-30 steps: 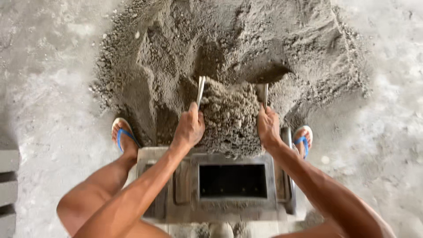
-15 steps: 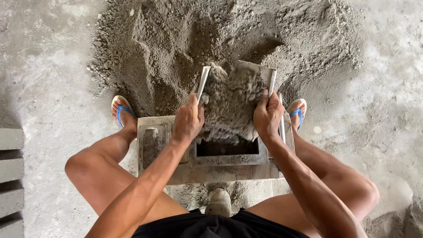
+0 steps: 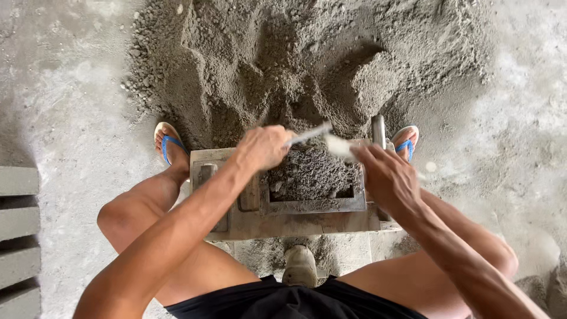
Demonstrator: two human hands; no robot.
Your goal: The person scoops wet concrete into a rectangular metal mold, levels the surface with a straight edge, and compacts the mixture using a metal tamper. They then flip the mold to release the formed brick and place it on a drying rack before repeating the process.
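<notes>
2 hands (image 3: 263,147), 2 blue sandals (image 3: 168,145), perhaps 4 grey blocks (image 3: 18,221), 1 mould (image 3: 313,204).

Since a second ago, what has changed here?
Both hands, left hand and right hand, pulled the scoop back from the sand pile and tipped its load into the metal mould, now heaped full. The pile, mould and sandalled feet stayed put.
</notes>
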